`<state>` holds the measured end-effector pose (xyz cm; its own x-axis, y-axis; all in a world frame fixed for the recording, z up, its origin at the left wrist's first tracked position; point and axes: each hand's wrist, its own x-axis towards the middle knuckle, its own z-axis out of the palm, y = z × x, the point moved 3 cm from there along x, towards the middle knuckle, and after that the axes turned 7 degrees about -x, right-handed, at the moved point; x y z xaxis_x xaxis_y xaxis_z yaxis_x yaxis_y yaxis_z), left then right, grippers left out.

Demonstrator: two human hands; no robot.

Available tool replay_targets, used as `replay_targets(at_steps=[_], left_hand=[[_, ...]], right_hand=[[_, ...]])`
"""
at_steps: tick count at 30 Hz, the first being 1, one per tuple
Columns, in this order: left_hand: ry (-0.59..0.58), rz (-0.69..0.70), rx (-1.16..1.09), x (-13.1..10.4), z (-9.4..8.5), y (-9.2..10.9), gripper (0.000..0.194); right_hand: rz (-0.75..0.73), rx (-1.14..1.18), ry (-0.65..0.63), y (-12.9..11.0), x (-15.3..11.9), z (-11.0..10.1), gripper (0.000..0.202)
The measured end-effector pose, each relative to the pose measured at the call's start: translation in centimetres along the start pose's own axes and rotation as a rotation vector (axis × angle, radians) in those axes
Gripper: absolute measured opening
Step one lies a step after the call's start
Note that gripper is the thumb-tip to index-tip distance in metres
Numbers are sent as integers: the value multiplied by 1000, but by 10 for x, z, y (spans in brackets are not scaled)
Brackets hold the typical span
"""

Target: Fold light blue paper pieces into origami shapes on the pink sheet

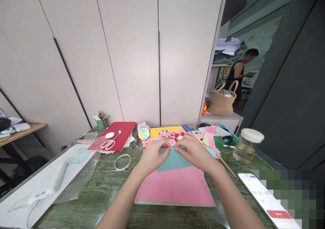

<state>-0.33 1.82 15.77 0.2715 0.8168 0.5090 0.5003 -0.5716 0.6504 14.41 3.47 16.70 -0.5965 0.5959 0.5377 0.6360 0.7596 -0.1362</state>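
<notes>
My left hand [153, 154] and my right hand [194, 151] meet above the middle of the table, thumbs and index fingertips pinched close together. A small bit of light blue paper shows between the fingertips; its full shape is hidden. Under my hands lies a blue paper sheet [175, 162], on top of a stack of coloured paper with a pink sheet [174, 188] uppermost. Just beyond my fingers are pink folded paper pieces and small coloured balls [172, 134] on a yellow sheet [155, 132].
To the left are white scissors [109, 143] on a red folder [124, 134], and a clear ring [122, 162]. A lidded cup of liquid [245, 147] and a phone [266, 196] stand at the right. A person [238, 71] is in the background.
</notes>
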Motion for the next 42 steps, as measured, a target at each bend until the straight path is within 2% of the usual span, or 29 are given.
replay_targets(at_steps=[4,9,15,18,21,24,27,32,37,42], left_hand=[[-2,-7,-18,-1,-4,2,14],[34,-26,-2,-1,-17,-2,13],[114,-110,97,0,-38,-17,14],[166,-126,119,1,-47,-22,17],[224,-107,114,1,-50,-22,18],[253,-82,114,-1,-45,-16,17],[240,-52,117,-2,-35,-6,17],[37,-27,95,-4,-11,4,16],[-29,-49,90,-4,0,6,16],[18,-33,115,-4,-1,7,13]], right_hand=[[15,24,11,4,-1,-7,16],[83,43,106,13,-4,-26,17],[248,23,233,40,-19,-51,19],[310,29,231,51,-27,-58,18],[299,31,224,51,-26,-57,18],[218,36,181,38,-17,-48,17],[123,42,98,19,-7,-29,16],[6,30,22,-3,1,-3,13],[49,13,9,-2,0,0,14],[79,39,26,1,0,-6,14]])
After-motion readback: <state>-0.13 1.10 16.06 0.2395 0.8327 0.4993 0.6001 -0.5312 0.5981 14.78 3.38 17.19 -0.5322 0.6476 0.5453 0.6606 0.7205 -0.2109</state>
